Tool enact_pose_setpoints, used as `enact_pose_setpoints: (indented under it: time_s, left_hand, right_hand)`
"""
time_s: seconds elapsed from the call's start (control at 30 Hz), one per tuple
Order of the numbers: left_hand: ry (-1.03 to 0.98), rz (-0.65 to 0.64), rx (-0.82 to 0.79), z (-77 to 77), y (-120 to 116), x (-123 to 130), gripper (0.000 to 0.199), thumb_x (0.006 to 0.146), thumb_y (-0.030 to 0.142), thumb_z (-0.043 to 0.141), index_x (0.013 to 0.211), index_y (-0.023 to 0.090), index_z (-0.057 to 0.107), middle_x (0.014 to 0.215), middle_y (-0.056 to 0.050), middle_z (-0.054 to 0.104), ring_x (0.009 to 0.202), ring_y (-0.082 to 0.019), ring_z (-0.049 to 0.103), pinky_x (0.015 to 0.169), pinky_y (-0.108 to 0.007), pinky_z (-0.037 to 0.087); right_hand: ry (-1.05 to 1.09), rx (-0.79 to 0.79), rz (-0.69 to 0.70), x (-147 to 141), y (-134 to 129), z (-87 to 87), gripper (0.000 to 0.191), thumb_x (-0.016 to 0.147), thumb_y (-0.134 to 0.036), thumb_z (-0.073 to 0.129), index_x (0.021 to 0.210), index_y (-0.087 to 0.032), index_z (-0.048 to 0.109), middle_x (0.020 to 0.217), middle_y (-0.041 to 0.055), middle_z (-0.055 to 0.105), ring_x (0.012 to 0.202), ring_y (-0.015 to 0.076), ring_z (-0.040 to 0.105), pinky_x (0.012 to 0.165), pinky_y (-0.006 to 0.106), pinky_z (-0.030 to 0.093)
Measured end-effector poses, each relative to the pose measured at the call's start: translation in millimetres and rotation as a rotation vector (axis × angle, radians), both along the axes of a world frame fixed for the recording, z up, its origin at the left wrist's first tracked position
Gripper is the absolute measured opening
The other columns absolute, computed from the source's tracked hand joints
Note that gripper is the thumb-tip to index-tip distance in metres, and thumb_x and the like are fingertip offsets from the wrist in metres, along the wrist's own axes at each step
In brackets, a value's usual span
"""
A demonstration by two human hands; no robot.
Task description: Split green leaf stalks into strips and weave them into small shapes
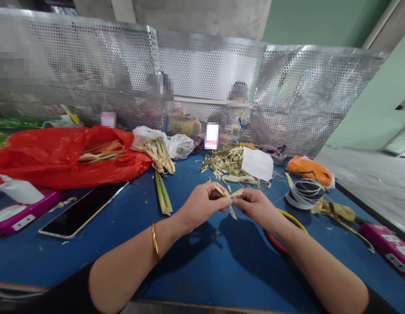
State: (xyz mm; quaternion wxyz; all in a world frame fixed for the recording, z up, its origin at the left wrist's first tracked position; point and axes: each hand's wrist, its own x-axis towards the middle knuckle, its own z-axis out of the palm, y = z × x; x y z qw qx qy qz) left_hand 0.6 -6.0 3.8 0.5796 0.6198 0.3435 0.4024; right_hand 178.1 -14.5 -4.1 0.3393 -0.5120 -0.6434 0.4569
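Observation:
Above the middle of the blue table, my left hand (205, 201) and my right hand (254, 205) meet, fingertips nearly touching. Between them are pale green-yellow dried leaf strips (233, 212) that cross one another. My left thumb and fingers pinch the strips from one side, and my right fingers pinch them from the other. Behind my hands lies a heap of similar leaf scraps (226, 162), partly under a white paper (257, 164). A bundle of green leaf stalks (163, 194) rests left of my left hand. A red and yellow ring (292, 218) shows partly under my right forearm.
To the left are a red plastic bag (35, 152) of dried leaves, a phone (86, 211) and a purple power strip (24, 216). A spool of white strapping (305, 194), an orange packet (310, 170) and another purple power strip (388, 246) stand right. A perforated metal screen (205, 65) closes the back.

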Motion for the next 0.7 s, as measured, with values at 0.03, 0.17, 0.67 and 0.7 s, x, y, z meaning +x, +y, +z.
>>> enact_pose_setpoints:
  time_s: [0.03, 0.17, 0.67, 0.7]
  left_hand:
    - [0.03, 0.046, 0.025, -0.3, 0.7, -0.4, 0.011, 0.071, 0.022, 0.067, 0.074, 0.015, 0.058, 0.065, 0.002, 0.059, 0.06, -0.01, 0.056, 0.063, -0.023, 0.046]
    - [0.232, 0.243, 0.181, -3.2, 4.0, -3.7, 0.007, 0.071, 0.022, 0.063, 0.072, 0.016, 0.06, 0.062, 0.002, 0.059, 0.058, -0.011, 0.054, 0.057, -0.022, 0.041]
    - [-0.001, -0.239, -0.111, -1.0, -5.0, 0.0, 0.015, 0.062, 0.019, 0.073, 0.068, 0.013, 0.06, 0.057, 0.002, 0.062, 0.051, -0.009, 0.056, 0.054, -0.021, 0.046]
    - [-0.028, -0.198, -0.105, -0.1, -4.4, 0.4, 0.015, 0.063, 0.019, 0.073, 0.068, 0.013, 0.06, 0.058, 0.002, 0.062, 0.051, -0.009, 0.057, 0.054, -0.021, 0.046]
  right_hand:
    - [-0.016, -0.002, -0.003, -0.6, -0.6, 0.3, 0.025, 0.075, -0.04, 0.06, 0.065, -0.019, 0.049, 0.048, -0.0088, 0.033, 0.044, 0.0068, 0.024, 0.042, 0.022, 0.018]
    - [-0.197, 0.208, -0.006, -4.4, -8.4, 6.3, 0.022, 0.082, -0.034, 0.055, 0.066, -0.019, 0.05, 0.055, -0.0044, 0.043, 0.051, 0.01, 0.037, 0.049, 0.023, 0.03]
    - [-0.143, 0.083, 0.169, 6.2, 0.5, 9.0, 0.019, 0.078, -0.033, 0.059, 0.068, -0.016, 0.059, 0.056, -0.0035, 0.05, 0.052, 0.0093, 0.04, 0.05, 0.023, 0.031]
    - [-0.097, 0.009, 0.15, 5.3, 0.5, 7.2, 0.021, 0.076, -0.035, 0.061, 0.068, -0.016, 0.058, 0.052, -0.005, 0.047, 0.048, 0.0083, 0.036, 0.047, 0.022, 0.028]
